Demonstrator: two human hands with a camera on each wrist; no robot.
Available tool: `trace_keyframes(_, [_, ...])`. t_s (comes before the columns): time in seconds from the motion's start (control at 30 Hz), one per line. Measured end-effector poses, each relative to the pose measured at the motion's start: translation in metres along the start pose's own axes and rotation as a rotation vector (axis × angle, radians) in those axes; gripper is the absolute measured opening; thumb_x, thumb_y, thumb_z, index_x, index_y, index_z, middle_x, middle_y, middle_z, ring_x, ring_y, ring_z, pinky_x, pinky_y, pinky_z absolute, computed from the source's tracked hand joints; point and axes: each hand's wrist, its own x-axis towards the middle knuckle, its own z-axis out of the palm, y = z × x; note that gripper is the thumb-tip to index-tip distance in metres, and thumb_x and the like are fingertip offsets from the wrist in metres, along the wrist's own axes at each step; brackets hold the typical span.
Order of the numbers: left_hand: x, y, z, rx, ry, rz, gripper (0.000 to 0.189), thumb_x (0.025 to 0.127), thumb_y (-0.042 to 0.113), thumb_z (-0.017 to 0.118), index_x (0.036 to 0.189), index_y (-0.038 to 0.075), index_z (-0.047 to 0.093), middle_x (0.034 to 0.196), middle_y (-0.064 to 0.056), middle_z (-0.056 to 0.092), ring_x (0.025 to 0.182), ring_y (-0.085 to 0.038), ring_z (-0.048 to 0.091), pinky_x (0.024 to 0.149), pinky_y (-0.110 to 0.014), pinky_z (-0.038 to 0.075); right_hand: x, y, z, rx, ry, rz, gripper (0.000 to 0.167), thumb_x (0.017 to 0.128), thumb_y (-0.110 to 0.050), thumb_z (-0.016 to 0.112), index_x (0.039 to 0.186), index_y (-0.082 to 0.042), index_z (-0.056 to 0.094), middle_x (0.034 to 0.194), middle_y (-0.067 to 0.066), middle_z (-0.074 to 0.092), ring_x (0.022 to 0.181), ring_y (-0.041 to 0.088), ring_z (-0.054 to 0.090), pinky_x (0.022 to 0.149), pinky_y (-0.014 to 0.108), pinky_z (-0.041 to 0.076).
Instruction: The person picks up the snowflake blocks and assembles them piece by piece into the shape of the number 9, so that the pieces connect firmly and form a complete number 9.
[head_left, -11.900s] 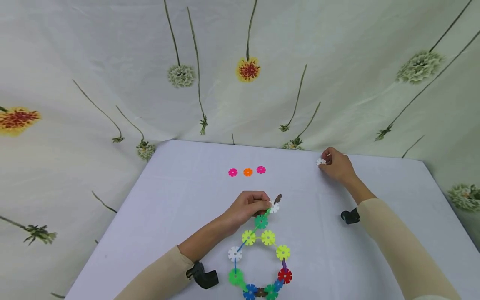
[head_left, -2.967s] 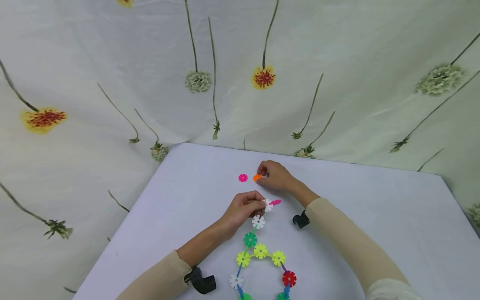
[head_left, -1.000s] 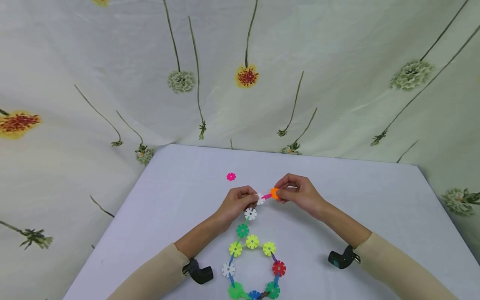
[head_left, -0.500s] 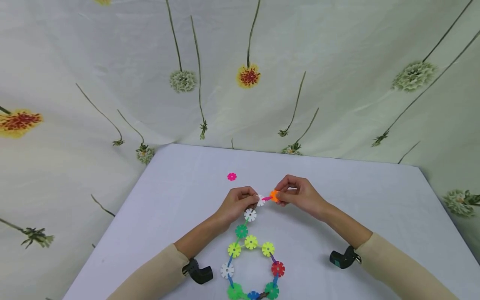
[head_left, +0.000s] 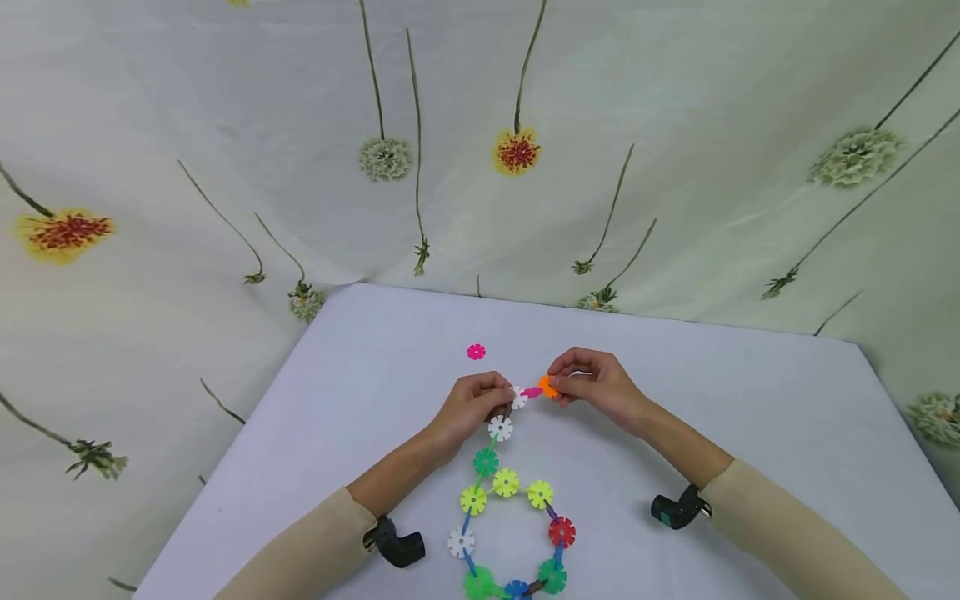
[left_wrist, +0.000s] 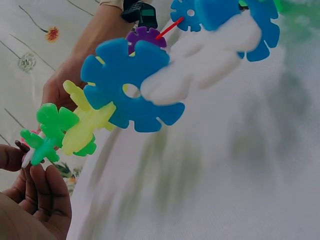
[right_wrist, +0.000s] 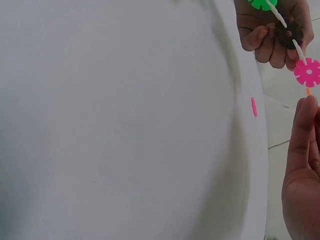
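My left hand (head_left: 474, 410) pinches the upper end of a chain of plastic snowflake discs, near a white disc (head_left: 518, 397) and a brown disc (right_wrist: 289, 34). From there the chain runs down through white, green (head_left: 486, 462) and yellow discs into a ring with a red disc (head_left: 562, 532) and several blue and green ones. A pink disc (right_wrist: 308, 72) sticks out from the white one. Between thumb and fingers, my right hand (head_left: 600, 388) holds an orange disc (head_left: 548, 387) edge to edge with the pink one. How deep their slots interlock cannot be made out.
One loose pink disc (head_left: 476, 352) lies flat beyond the hands on the white-covered table (head_left: 360, 367). A flower-printed cloth (head_left: 450, 208) hangs behind the table's far edge. Black wrist cameras (head_left: 396, 543) sit on both forearms.
Since the earliest frame, white and pink discs have joined the chain. My right hand has brought the orange disc from the table to the chain's pink end. Over the last second, the hands barely move.
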Motion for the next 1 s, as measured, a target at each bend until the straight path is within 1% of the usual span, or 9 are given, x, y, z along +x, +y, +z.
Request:
trace_keyframes(0.1, [0.001, -0.001, 0.000, -0.006, 0.001, -0.008, 0.022, 0.106, 0.023, 0.063, 0.102, 0.002, 0.068, 0.081, 0.004, 0.065, 0.078, -0.015, 0.058, 0.073, -0.019, 0.052, -0.001, -0.001, 0.000, -0.003, 0.016, -0.009, 0.024, 0.103, -0.007, 0.069, 0.121, 0.008, 0.064, 0.103, 0.004, 0.073, 0.079, 0.013, 0.074, 0.080, 0.027, 0.066])
trace_keyframes(0.23, [0.002, -0.003, 0.001, -0.014, 0.001, -0.020, 0.021, 0.106, 0.023, 0.063, 0.101, 0.004, 0.067, 0.082, 0.003, 0.064, 0.078, -0.015, 0.058, 0.073, -0.019, 0.052, -0.004, -0.001, -0.001, -0.005, 0.025, -0.002, 0.023, 0.103, -0.008, 0.069, 0.120, 0.007, 0.065, 0.104, 0.004, 0.074, 0.079, 0.014, 0.074, 0.080, 0.027, 0.066])
trace_keyframes(0.33, [0.003, -0.003, 0.001, -0.021, 0.003, -0.025, 0.020, 0.106, 0.023, 0.064, 0.100, 0.005, 0.068, 0.082, 0.002, 0.064, 0.078, -0.015, 0.058, 0.073, -0.019, 0.053, -0.007, -0.002, -0.001, -0.012, 0.032, -0.002, 0.022, 0.102, -0.008, 0.070, 0.119, 0.006, 0.065, 0.105, 0.005, 0.074, 0.080, 0.017, 0.075, 0.080, 0.028, 0.066])
trace_keyframes(0.47, [0.003, -0.002, 0.002, -0.021, 0.007, -0.024, 0.019, 0.106, 0.023, 0.063, 0.099, 0.005, 0.068, 0.082, 0.002, 0.064, 0.078, -0.015, 0.058, 0.073, -0.020, 0.052, -0.010, -0.003, 0.000, -0.045, 0.038, -0.019, 0.020, 0.102, -0.008, 0.072, 0.116, 0.004, 0.067, 0.107, 0.007, 0.075, 0.079, 0.020, 0.076, 0.081, 0.029, 0.066])
trace_keyframes(0.6, [0.003, -0.001, 0.003, -0.015, -0.001, -0.026, 0.020, 0.107, 0.022, 0.063, 0.101, 0.004, 0.069, 0.081, 0.002, 0.064, 0.077, -0.015, 0.058, 0.073, -0.020, 0.052, -0.014, -0.007, 0.003, -0.062, 0.062, -0.029, 0.017, 0.101, -0.006, 0.073, 0.114, 0.003, 0.069, 0.107, 0.009, 0.076, 0.078, 0.020, 0.077, 0.080, 0.030, 0.066])
trace_keyframes(0.77, [0.003, 0.000, 0.003, -0.013, -0.018, -0.030, 0.021, 0.108, 0.021, 0.062, 0.104, 0.003, 0.070, 0.080, 0.004, 0.064, 0.076, -0.014, 0.058, 0.073, -0.019, 0.052, -0.018, -0.013, 0.006, -0.051, 0.068, -0.008, 0.017, 0.100, -0.007, 0.073, 0.113, 0.004, 0.069, 0.109, 0.013, 0.077, 0.084, 0.028, 0.080, 0.081, 0.031, 0.067])
trace_keyframes(0.83, [0.003, 0.001, 0.004, -0.016, -0.021, -0.026, 0.022, 0.108, 0.021, 0.061, 0.104, 0.002, 0.070, 0.080, 0.004, 0.064, 0.077, -0.014, 0.058, 0.073, -0.019, 0.052, -0.019, -0.014, 0.007, -0.052, 0.067, 0.007, 0.018, 0.100, -0.007, 0.074, 0.112, 0.005, 0.069, 0.109, 0.015, 0.077, 0.084, 0.027, 0.080, 0.081, 0.031, 0.067])
trace_keyframes(1.0, [0.002, 0.003, 0.006, -0.015, -0.017, 0.014, 0.026, 0.108, 0.021, 0.062, 0.105, -0.004, 0.068, 0.082, 0.004, 0.063, 0.083, -0.015, 0.059, 0.077, -0.019, 0.053, -0.021, -0.015, 0.008, -0.025, 0.080, 0.054, 0.021, 0.099, -0.006, 0.075, 0.113, 0.009, 0.070, 0.108, 0.015, 0.079, 0.081, 0.015, 0.080, 0.081, 0.029, 0.066])
